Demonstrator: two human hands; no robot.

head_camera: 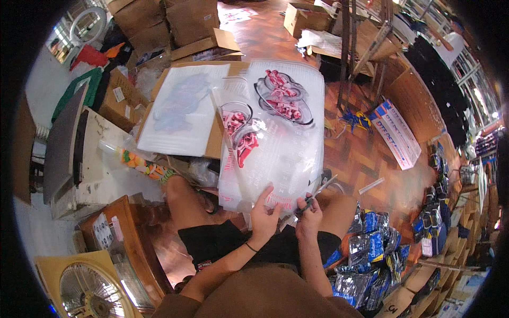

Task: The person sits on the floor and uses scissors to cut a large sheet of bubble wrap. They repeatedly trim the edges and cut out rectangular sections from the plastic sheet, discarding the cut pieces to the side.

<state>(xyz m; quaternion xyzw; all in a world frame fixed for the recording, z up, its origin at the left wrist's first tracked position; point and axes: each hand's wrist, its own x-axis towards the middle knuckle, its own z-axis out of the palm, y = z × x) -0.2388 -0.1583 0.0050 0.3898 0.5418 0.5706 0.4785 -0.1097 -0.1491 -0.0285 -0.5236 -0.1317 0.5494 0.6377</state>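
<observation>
My right hand [310, 220] grips dark-handled scissors [305, 204], whose metal blades point away toward the upper right. With thumb and fingers, my left hand [264, 216] holds the near edge of a clear printed film sheet [290, 159]. Red, black and grey graphics and small lettering show on this film. Its left part overlaps a second printed piece [240, 139], and I cannot tell whether the two are joined. Under them lies a cardboard box [214, 135]. On the box's left side rests a stack of whitish sheets [179, 111] with a faint blurred print.
A white box with printed sides [395, 135] lies on the parquet floor [346, 159] at right. Several plastic-wrapped packs [366, 246] lie beside my right leg. A fan [95, 294] and a wooden cabinet [139, 238] stand lower left. Another person [449, 47] is at upper right.
</observation>
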